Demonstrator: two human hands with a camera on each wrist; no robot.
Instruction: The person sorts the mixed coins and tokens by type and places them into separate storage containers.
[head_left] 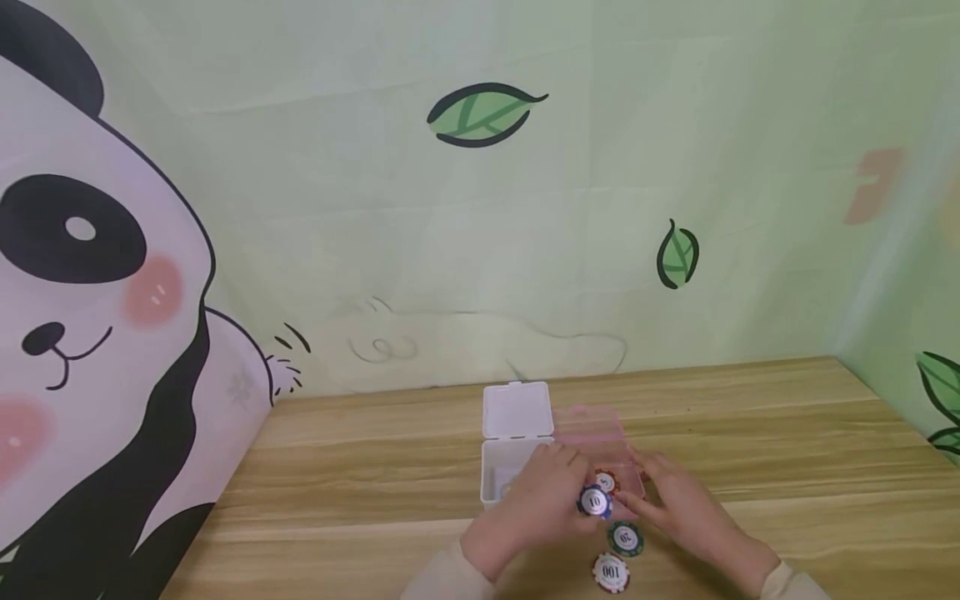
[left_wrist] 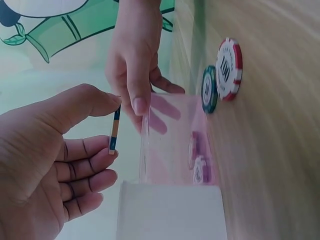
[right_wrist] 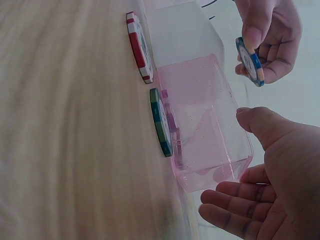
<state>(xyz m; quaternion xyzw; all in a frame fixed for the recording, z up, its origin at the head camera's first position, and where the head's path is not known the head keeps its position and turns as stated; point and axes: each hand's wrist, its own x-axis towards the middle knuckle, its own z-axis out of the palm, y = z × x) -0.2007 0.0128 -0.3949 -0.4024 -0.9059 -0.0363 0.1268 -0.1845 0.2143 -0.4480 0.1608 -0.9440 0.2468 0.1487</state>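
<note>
My left hand (head_left: 547, 487) pinches a blue poker chip (head_left: 595, 502) marked 10 between thumb and fingers, above the front of a pink see-through box (head_left: 633, 483). Inside that box lies a red chip (head_left: 607, 481) marked 5; the left wrist view shows another chip (left_wrist: 200, 170) beside it. At the box's right end is my right hand (head_left: 686, 508), its thumb at the rim and its fingers extended along the end wall. A green chip (head_left: 626, 539) marked 20 and a red-and-white chip (head_left: 611, 573) marked 100 lie on the table in front.
Left of the pink box stands a white box (head_left: 491, 471) with its lid (head_left: 517, 410) tipped back; my left hand partly hides it. The pink lid (head_left: 588, 425) is folded back too. A printed cloth wall (head_left: 465, 250) rises behind the wooden table (head_left: 360, 467).
</note>
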